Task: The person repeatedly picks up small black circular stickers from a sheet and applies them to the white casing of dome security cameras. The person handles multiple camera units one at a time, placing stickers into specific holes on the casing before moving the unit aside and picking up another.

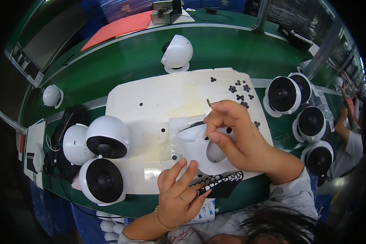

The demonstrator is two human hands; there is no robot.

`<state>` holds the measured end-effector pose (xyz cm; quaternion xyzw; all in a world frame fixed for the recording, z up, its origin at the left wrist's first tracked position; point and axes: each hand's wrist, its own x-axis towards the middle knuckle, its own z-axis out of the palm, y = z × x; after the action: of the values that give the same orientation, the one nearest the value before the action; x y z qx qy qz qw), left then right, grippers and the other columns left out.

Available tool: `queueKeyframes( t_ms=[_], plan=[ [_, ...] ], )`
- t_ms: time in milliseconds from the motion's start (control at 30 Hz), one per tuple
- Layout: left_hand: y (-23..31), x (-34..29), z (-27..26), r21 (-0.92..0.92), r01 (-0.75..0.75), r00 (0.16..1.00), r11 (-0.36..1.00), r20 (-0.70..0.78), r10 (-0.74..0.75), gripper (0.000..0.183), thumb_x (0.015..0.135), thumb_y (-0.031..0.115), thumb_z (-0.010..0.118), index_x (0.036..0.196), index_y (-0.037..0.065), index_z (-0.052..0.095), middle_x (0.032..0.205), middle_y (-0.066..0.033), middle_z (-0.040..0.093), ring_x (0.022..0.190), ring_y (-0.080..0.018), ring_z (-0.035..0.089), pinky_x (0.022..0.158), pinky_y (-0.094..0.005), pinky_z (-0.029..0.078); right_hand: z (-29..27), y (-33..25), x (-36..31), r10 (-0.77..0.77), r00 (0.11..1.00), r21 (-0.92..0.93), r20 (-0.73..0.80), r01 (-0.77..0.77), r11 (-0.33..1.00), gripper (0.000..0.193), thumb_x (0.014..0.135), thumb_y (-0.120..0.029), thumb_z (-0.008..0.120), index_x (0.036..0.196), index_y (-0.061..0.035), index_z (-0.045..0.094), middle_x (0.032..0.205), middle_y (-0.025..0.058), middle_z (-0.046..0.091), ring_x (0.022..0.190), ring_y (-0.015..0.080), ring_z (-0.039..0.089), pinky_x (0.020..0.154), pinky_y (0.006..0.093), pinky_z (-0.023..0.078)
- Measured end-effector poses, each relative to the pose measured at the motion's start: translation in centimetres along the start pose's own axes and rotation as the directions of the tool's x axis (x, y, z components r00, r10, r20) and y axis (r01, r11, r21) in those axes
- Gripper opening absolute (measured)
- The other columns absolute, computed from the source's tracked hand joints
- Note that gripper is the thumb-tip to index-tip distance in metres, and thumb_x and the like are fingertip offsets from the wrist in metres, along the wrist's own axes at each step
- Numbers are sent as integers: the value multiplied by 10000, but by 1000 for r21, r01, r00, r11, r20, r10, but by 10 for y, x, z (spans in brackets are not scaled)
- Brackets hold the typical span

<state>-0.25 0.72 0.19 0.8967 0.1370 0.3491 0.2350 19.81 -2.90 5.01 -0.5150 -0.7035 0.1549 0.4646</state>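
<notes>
A white rounded camera housing [193, 148] lies on its side on a clear plastic bag, with an oval opening facing up. My right hand [244, 140] is bent over it with curled fingers, and a small dark round pad [209, 103] is seen edge-on at the index fingertip. Dark spots show on the housing near the thumb. My left hand [177, 199] reaches two stretched fingers to the housing's near side. Its thumb and index finger meet the edge of a black sheet of pads with white round gaps [221, 179], which stands tilted; their grip is partly hidden.
A worn white board [126, 95] covers the green bench [122, 57], with black pads and clover-shaped scraps [240, 97]. Finished-looking white cameras stand left [105, 179], right [282, 95] and far [179, 53]. A dark cable [63, 187] runs at left. Another person's arm [343, 126] shows far right.
</notes>
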Motion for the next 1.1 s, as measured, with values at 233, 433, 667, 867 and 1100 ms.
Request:
queueKeyframes(
  t_ms=[233, 433, 667, 867, 1100],
  plan=[
    [-1, 0, 0, -1, -1, 1000, 1000, 11, 1, 182, 642, 158, 687, 767, 37, 637, 1236, -156, 479, 1133, -328, 425, 801, -391, 318, 2, 3, -1, -23, 999, 57, -30, 25, 998, 528, 793, 109, 462, 1233, -36, 209, 815, 75, 486, 807, 160, 506, 849, 322, 390],
    [0, 0, 0, 1, 0, 1000, 1000, 14, 0, 179, 648, 155, 679, 773, 35, 636, 1233, -159, 480, 1136, -327, 421, 803, -395, 318, 4, -3, -2, 46, 993, -33, -105, -50, 998, 492, 720, 43, 562, 1178, -55, 412, 781, 64, 535, 828, 263, 521, 818, 384, 378],
    [-1, 1, -1, 22, -8, 1000, 1000, -5, 8, 159, 640, 137, 686, 688, 25, 584, 1225, -175, 481, 1133, -335, 421, 799, -401, 320, -5, -36, -9, -109, 991, -729, 77, 130, 672, 239, 689, -61, 641, 918, -96, 580, 1132, 156, 501, 1107, 315, 457, 984, 470, 231],
    [2, 3, -1, -22, -6, 1000, 1000, -10, 5, 196, 633, 131, 695, 644, 10, 542, 1232, -185, 474, 1134, -339, 419, 794, -405, 320, -1, -20, -37, -26, 999, -318, -44, 11, 948, 130, 739, -130, 626, 859, -111, 582, 1337, 172, 320, 1264, 379, 217, 988, 478, 166],
    [0, 1, 2, -46, 8, 999, 999, -54, -10, 212, 638, 144, 696, 640, 0, 541, 1248, -188, 460, 1137, -336, 416, 807, -402, 314, 5, -21, -35, 89, 989, -296, 117, -50, 954, 84, 798, -156, 582, 800, -83, 540, 1375, 232, 236, 1301, 399, 119, 1008, 451, 123]
  ],
)
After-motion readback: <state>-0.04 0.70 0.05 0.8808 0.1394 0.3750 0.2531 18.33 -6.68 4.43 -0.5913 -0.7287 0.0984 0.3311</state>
